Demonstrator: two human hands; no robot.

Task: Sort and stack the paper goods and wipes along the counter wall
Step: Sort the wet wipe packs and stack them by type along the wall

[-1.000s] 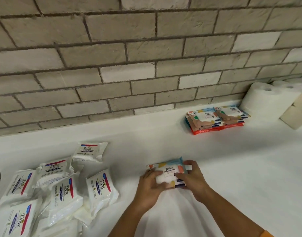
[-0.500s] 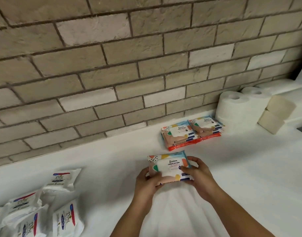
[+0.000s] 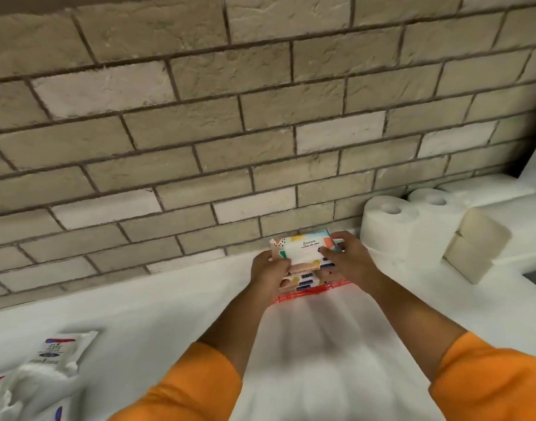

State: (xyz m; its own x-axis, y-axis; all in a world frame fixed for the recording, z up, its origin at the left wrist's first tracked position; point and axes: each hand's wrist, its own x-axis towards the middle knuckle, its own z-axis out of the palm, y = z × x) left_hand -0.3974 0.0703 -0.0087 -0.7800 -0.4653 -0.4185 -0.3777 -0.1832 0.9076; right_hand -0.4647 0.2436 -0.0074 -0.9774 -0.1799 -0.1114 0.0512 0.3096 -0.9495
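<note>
Two-handed grip on patterned wipes pack (image 3: 306, 249), right of centre: left hand (image 3: 268, 273) curled round its left end, right hand (image 3: 350, 261) pinching the right end, seemingly atop the stack (image 3: 309, 285).

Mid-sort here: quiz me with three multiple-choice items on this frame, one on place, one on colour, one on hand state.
1. Where is the colourful patterned wet-wipes pack? A over the stack of matching packs at the beige brick wall; B on the white paper rolls; C among the white pouches.
2. The stack's bottom edge is: A green; B red; C black.
3. What grips the pack? A one hand; B neither; C both hands.
A: the stack shows just beneath it. B: a red strip runs along the bottom. C: the left hand and right hand curl fingers round its ends.
</note>
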